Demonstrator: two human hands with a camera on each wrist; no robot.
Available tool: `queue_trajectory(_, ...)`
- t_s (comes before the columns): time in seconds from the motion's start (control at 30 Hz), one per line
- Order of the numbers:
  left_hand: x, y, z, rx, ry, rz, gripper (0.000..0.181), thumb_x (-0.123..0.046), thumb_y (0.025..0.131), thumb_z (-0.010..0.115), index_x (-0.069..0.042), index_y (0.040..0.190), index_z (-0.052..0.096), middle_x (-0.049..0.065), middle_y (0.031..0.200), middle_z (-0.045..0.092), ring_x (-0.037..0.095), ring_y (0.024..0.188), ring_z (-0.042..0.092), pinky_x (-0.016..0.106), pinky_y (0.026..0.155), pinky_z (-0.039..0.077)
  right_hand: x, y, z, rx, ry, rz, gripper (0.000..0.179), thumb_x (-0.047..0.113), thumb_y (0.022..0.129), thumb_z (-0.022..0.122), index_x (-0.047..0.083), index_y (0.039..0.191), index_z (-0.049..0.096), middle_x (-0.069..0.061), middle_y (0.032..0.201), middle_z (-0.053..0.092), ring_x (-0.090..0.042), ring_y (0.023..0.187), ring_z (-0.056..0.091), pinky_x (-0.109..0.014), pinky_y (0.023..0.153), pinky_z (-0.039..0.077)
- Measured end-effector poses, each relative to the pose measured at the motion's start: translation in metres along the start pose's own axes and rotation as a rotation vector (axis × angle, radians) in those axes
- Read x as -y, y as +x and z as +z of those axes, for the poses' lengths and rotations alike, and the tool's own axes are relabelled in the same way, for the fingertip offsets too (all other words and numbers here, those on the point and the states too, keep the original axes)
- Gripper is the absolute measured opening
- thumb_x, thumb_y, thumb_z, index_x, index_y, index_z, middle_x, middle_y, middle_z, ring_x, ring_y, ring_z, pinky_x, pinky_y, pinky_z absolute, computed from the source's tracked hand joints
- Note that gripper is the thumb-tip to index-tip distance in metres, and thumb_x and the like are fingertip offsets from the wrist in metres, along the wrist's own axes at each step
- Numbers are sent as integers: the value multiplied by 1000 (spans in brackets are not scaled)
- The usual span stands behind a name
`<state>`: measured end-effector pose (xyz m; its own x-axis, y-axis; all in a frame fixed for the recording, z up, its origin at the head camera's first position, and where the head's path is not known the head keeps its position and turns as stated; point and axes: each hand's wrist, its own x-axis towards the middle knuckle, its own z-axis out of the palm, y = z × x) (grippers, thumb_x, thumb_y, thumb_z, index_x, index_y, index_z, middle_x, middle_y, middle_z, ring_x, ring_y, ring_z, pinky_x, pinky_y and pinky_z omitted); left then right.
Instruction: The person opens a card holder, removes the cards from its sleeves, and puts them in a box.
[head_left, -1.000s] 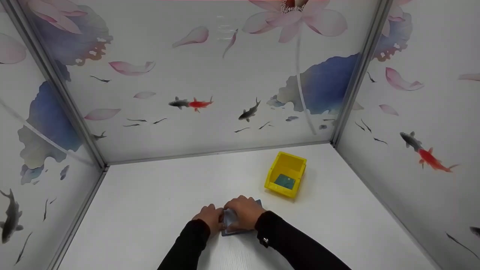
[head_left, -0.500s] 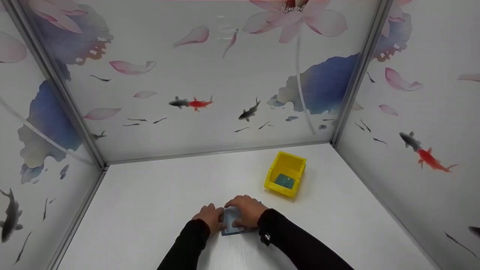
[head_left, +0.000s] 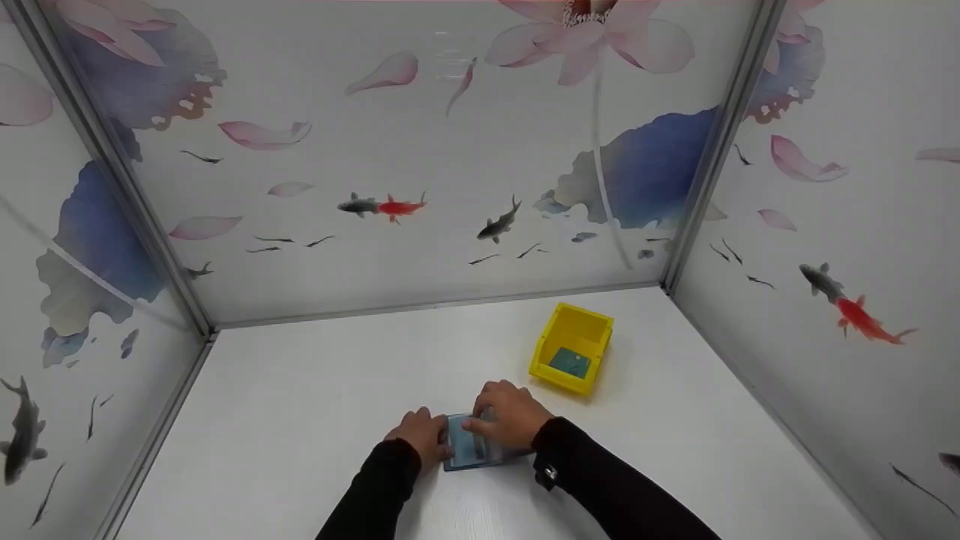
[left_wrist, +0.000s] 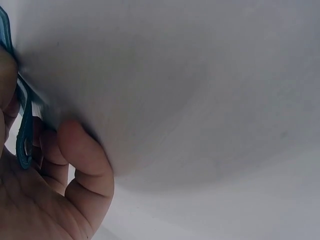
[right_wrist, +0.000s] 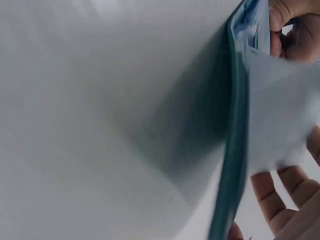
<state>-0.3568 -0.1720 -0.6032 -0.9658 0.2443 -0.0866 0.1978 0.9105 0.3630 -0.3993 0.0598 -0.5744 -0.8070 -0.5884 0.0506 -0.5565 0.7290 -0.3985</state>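
A blue-teal card holder (head_left: pixel 465 441) lies open on the white table in the head view, between the two hands. My left hand (head_left: pixel 418 437) grips its left edge. In the left wrist view, a teal strap with a snap (left_wrist: pixel 24 145) stands out beside the left hand's curled fingers. The right hand (head_left: pixel 514 414) is over the holder's right part, its thumb and fingers pinching a translucent plastic leaf (right_wrist: pixel 280 107). That leaf is lifted from the teal cover (right_wrist: pixel 237 120) and blurred in the right wrist view. The right hand hides much of the holder's right side.
Beyond the right hand stands a yellow bin (head_left: pixel 559 382) with a flat dark green piece (head_left: pixel 570 363) inside. White panels printed with fish and flowers enclose the table (head_left: pixel 337 375) at the back and on both sides.
My right hand has moved right and slightly away across the card holder, drawing the leaf along and uncovering more of the holder's left part. The left hand stays at the left edge.
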Motion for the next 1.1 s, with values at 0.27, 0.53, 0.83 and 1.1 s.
queue_trajectory(0.27,6,2,6,-8,-4,-22,32,-32,100,89,-16,95,61,4,92,50,23,87,47,40,74,41,-11,-4,-6,-127,-143,-69,15,36,98,92,22,97,90,9,96,80,-13,97,63,-38,94,57)
queue_trajectory(0.53,2,1,4,-15,2,-27,31,-34,100,89,-16,98,63,4,94,50,23,88,47,39,74,40,-14,-10,-6,-26,-173,-122,18,19,93,97,21,110,90,7,106,84,-13,104,66,-35,103,58)
queue_trajectory(0.83,-1,-2,0,-10,-42,-15,28,-31,100,88,-12,109,70,5,95,51,24,90,47,42,76,44,-19,-12,-1,102,-37,-115,41,23,98,91,24,137,79,9,135,80,-8,111,72,-36,110,61)
queue_trajectory(1.1,2,0,5,-19,-10,-8,35,-35,101,87,-16,93,58,3,92,46,22,87,45,37,72,38,-22,-12,-1,125,60,-62,62,38,87,101,25,142,76,9,138,77,-9,112,67,-39,110,59)
